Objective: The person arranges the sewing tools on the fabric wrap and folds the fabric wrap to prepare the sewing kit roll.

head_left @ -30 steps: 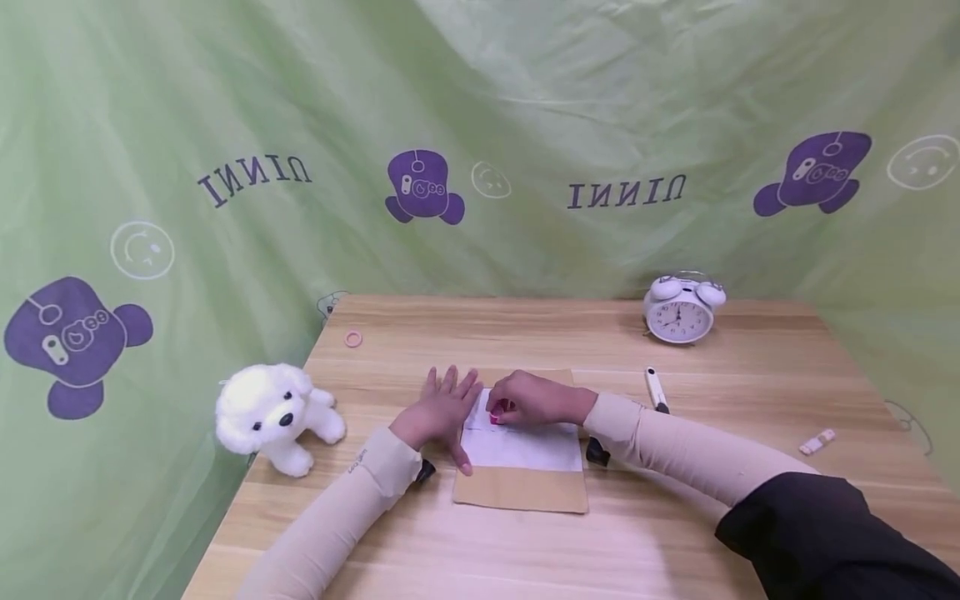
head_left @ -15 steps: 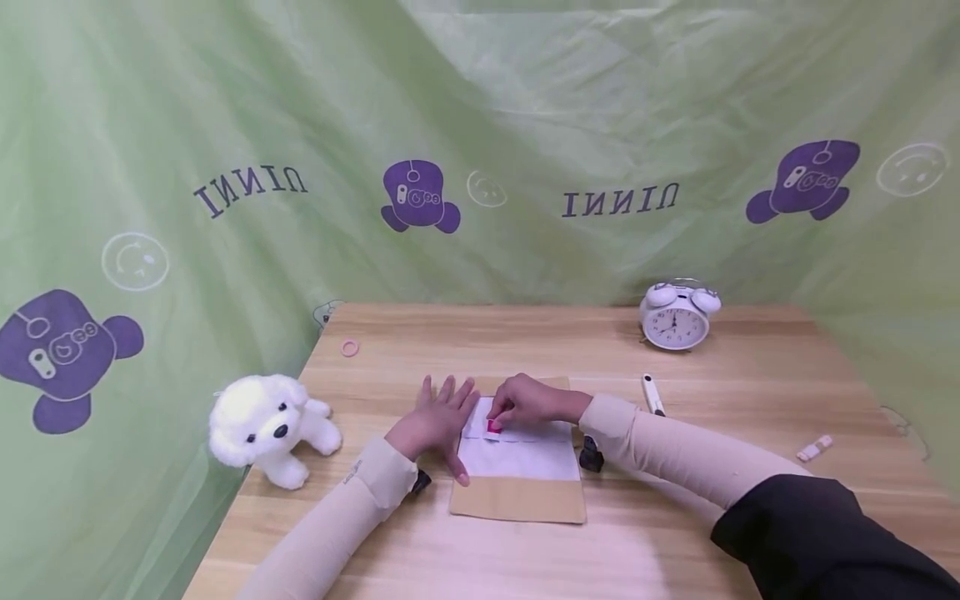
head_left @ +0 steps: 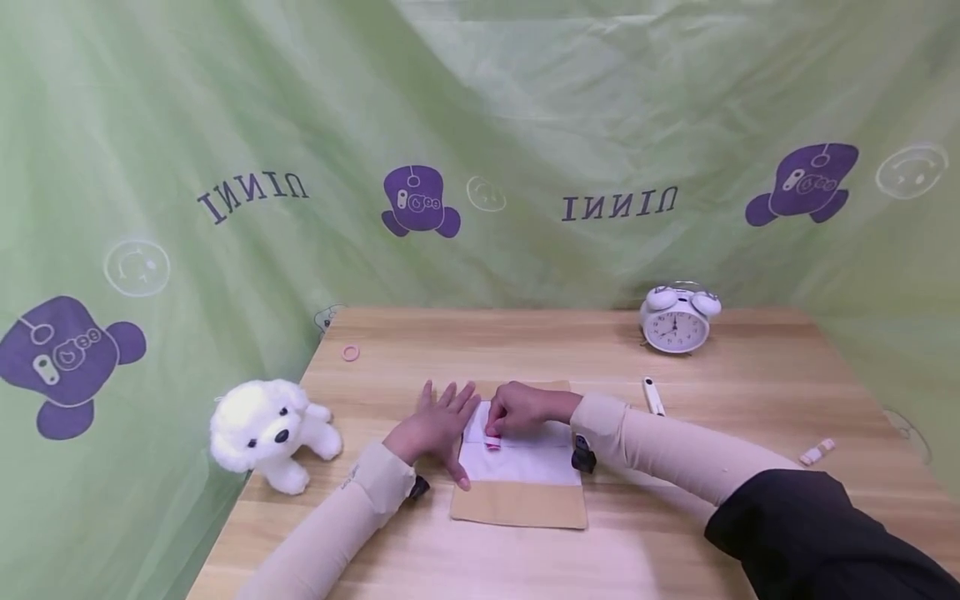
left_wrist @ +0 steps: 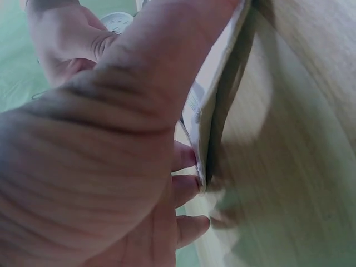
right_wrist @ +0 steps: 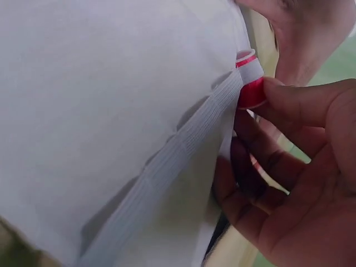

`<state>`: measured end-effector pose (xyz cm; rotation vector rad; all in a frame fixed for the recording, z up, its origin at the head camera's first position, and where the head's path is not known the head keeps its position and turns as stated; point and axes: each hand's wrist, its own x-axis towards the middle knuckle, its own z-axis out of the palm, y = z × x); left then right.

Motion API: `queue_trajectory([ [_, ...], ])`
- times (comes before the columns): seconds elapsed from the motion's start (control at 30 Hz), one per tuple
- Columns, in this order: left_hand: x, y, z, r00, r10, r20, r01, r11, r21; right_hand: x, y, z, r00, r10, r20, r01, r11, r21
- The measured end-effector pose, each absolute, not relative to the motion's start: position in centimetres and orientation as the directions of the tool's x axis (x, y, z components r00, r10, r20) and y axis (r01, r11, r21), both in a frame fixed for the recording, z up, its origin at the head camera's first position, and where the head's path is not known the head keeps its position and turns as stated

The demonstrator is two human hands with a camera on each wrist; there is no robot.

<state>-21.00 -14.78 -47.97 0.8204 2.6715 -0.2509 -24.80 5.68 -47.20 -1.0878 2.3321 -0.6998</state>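
Observation:
A tan fabric panel (head_left: 517, 505) with a white inner face (head_left: 521, 468) lies on the table. Across that face runs a ribbed white elastic strip (right_wrist: 167, 146). My right hand (head_left: 522, 408) pinches a small red-and-white tube (right_wrist: 253, 93) between thumb and fingers, at the strip's left end. A white band crosses the tube; whether it is the elastic, I cannot tell. My left hand (head_left: 435, 427), fingers spread, rests at the panel's left edge. In the left wrist view its wrist and thumb fill much of the picture, and several fingertips (left_wrist: 186, 190) touch the panel's edge.
A white plush dog (head_left: 273, 433) stands at the left and a pink ring (head_left: 350, 353) lies behind it. To the right are a white alarm clock (head_left: 677, 321), a white-and-black utility-knife-like tool (head_left: 653, 397) and a pink-and-white roll (head_left: 817, 452). Green curtain surrounds the table.
The head view has tilted a little, so everything sits lower in it. The red tube has shifted slightly toward me with my right hand's fingers. My left hand has stayed put.

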Motion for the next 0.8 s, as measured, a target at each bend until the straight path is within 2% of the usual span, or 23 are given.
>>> queue_trajectory([
  [0.13,-20.72,-14.79,-48.00,-0.768,0.528,-0.363,0.577,0.816,-0.034,-24.15,5.46,-47.24,-0.601,-0.772,-0.206,-0.554,0.588,-0.589],
  [0.27,-20.73,-14.88,-47.78,-0.772,0.525,-0.359,0.574,0.818,-0.038,-24.01,5.36,-47.47,-0.638,-0.756,-0.148,-0.567,0.591,-0.574],
  [0.5,-20.90,-15.00,-47.57,-0.770,0.516,-0.376,0.575,0.816,-0.058,-24.03,5.51,-47.33,-0.691,-0.707,-0.151,-0.474,0.600,-0.645],
  [0.8,-21.05,-15.15,-47.88,-0.759,0.516,-0.396,0.568,0.823,-0.018,-23.98,5.63,-47.71,-0.685,-0.705,-0.185,-0.437,0.601,-0.670],
])
